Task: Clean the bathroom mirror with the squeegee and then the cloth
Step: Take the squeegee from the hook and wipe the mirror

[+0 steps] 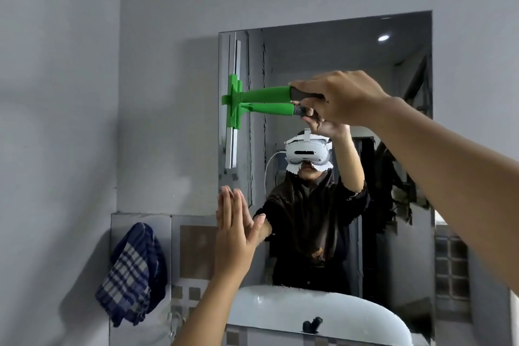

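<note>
Your right hand (341, 98): centre frame, fingers closed around the dark grip of the green squeegee (252, 100). Its blade stands upright against the mirror (407, 70) at the glass's left edge (reflection doubles the handle). Your left hand (236, 230): lower centre, fingers straight and open, flat at the mirror's lower left corner. Checked cloth (132, 272): lower left, hanging on the wall, well apart from both hands.

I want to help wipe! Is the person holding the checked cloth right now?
No. The checked cloth hangs on the wall; the right hand holds the green squeegee.
</note>
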